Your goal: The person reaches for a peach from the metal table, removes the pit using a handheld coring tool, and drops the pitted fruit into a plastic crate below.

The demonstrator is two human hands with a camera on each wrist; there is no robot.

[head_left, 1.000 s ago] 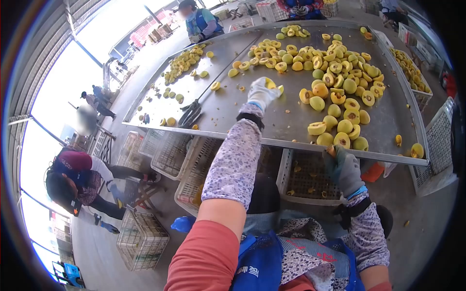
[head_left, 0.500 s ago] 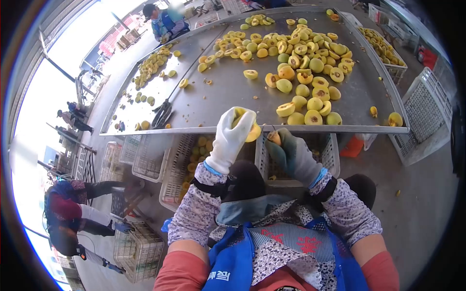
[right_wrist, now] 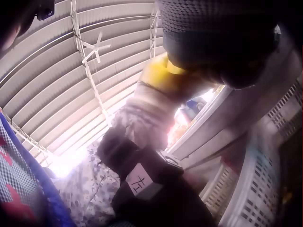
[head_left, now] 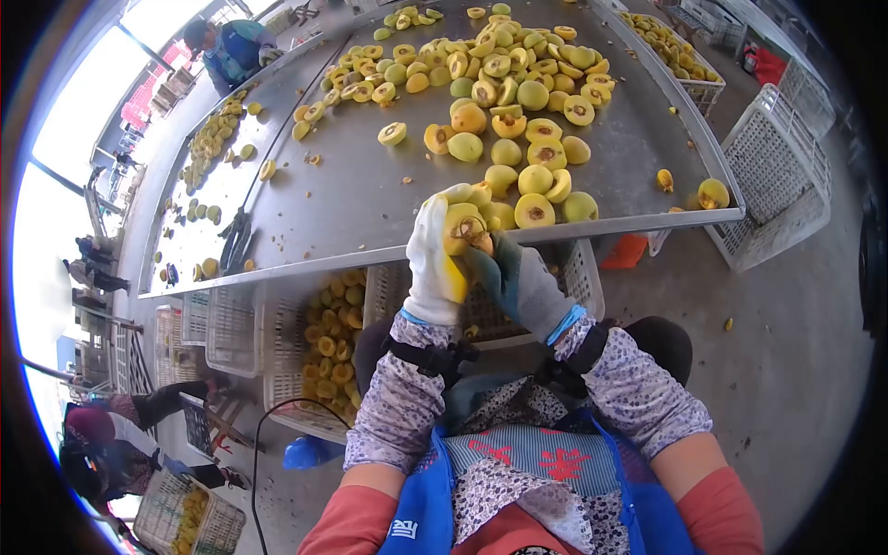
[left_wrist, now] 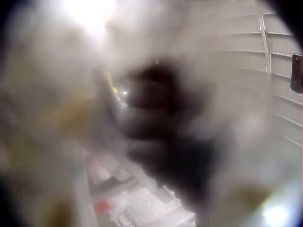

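Observation:
My left hand (head_left: 433, 264), in a white glove with a yellow patch, holds a yellow peach half (head_left: 462, 228) with its cut face and brown centre showing. My right hand (head_left: 527, 282), in a grey and dark green glove, meets it at the fruit. Its curled fingers grip a small brown object (head_left: 483, 243) against the peach's centre; I cannot tell its kind. Both hands are just in front of the metal table's edge (head_left: 342, 261). Halved and whole peaches (head_left: 546, 153) lie in a pile behind them. The left wrist view is mostly blurred.
Under the table stand a crate of peach halves (head_left: 328, 347) and another white crate (head_left: 583, 282). A tilted white crate (head_left: 775, 176) stands at the right. Dark gloves (head_left: 238, 242) lie on the table's left part. Other people (head_left: 231, 51) work around, and a black cable (head_left: 255, 462) runs at lower left.
My left hand has reached to the table, then come back toward me with a peach half. My right hand has moved left from the table edge to meet it. The head view has shifted right.

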